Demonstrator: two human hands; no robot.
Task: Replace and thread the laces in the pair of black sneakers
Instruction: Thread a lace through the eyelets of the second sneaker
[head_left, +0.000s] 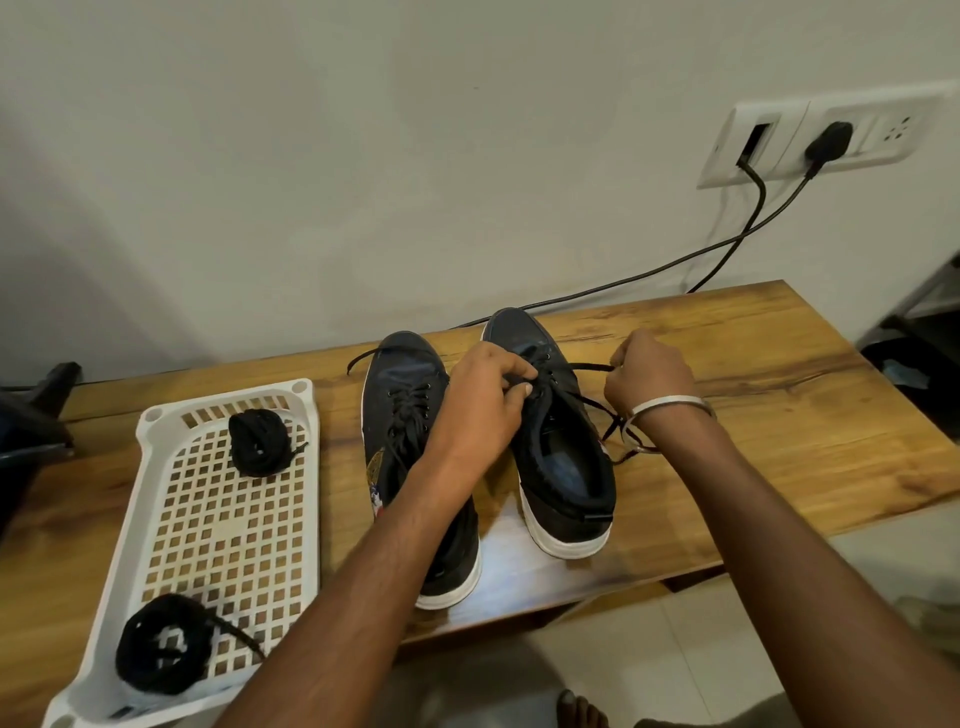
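Note:
Two black sneakers with white soles stand side by side on the wooden table, toes away from me. The left sneaker (402, 415) is laced, with one lace end trailing off its toe. My left hand (483, 400) reaches across and pinches the lace at the eyelets of the right sneaker (563, 467). My right hand (649, 376), with a metal bangle on the wrist, grips the black lace (592, 367) that runs out taut from that shoe's right side. More of this lace lies loose under my right wrist.
A white perforated tray (223, 525) lies left of the shoes, holding two coiled black laces (258, 440), one far and one near. Black cables (675, 265) run from a wall socket (826, 137) behind the table. The table's right edge is close to my right arm.

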